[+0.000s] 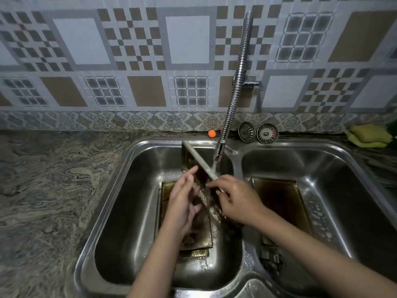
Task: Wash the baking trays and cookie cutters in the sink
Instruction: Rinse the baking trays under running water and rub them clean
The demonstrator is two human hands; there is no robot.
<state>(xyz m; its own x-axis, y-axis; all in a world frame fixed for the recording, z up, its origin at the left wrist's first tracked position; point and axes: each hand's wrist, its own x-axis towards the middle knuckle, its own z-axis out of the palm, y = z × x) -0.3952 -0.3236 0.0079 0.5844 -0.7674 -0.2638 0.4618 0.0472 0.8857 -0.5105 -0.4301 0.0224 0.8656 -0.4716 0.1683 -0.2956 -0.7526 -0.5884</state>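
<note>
Two bare forearms reach into the left sink basin point(120, 211), where the right hand point(238, 201) grips the edge of a baking tray point(198, 157) tilted under the running tap point(221, 145) and the left hand point(182, 203), fingers spread, presses flat against it, above other trays point(202, 237) on the basin floor.

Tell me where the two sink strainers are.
In the head view, the two sink strainers stand propped against the tiled wall behind the sink divider, just right of the flexible faucet hose and left of the yellow sponges.
</note>
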